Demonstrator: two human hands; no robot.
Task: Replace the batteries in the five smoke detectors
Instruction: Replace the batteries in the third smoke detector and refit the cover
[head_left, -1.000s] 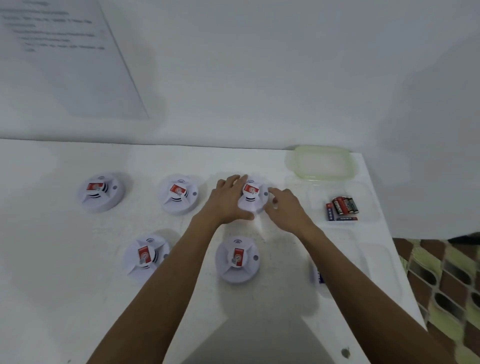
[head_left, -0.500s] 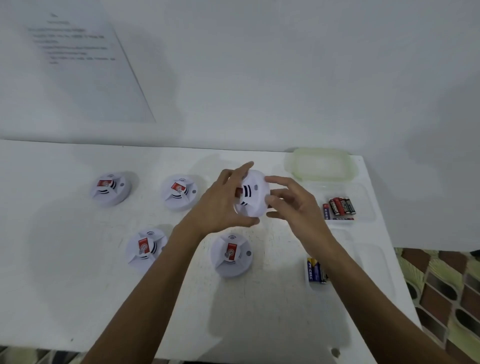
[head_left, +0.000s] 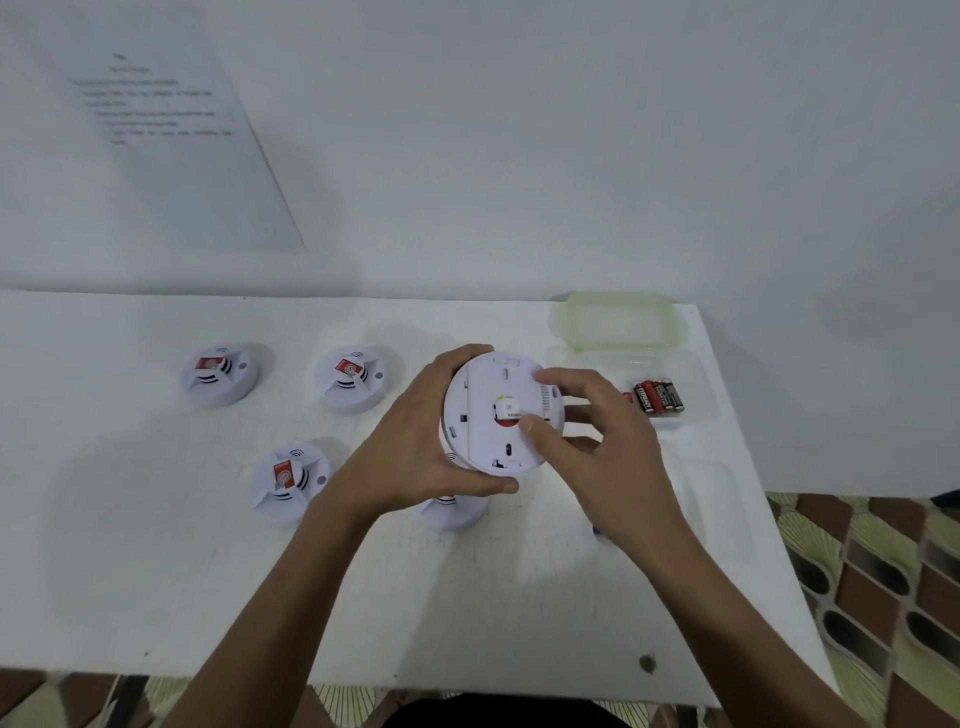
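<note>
Left hand (head_left: 415, 441): curled round the smoke detector (head_left: 483, 400)'s rim, gripping it.
Right hand (head_left: 597, 447): my thumb on its back, fingers seemingly hooked over its edge.
Smoke detector: back facing me, just left of the batteries (head_left: 657, 397).

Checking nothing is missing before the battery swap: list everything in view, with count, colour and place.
Held smoke detector: 1, white, back facing the camera, above the table's middle.
Other smoke detectors: 4, white with red labels, on the table; one partly hidden.
Batteries: several, red and black, in a clear tray at right.
Lid: 1, pale green, far right corner.
Printed sheet: 1, white, wall at left.
Table: 1, white.
Left hand: grips the detector's left rim.
Right hand: holds its right edge, thumb on the back.
</note>
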